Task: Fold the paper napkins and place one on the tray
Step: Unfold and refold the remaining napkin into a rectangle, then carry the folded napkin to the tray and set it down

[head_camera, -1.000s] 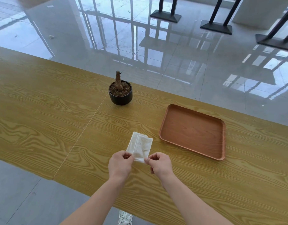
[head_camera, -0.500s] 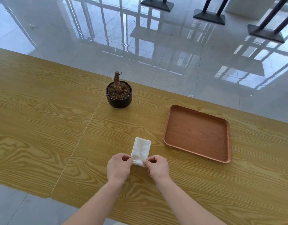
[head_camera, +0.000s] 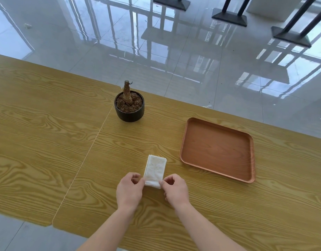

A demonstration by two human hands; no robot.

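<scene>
My left hand (head_camera: 129, 192) and my right hand (head_camera: 175, 190) are bare. Both my arms are bare too, from the wrists all the way down to the near edge. My fingers (head_camera: 174, 176) look short and round.

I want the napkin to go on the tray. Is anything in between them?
Nothing visible. Only bare table lies between the napkin, pinched by the left hand and right hand, and the tray to its right. The plant pot stands farther back, off that path.
</scene>
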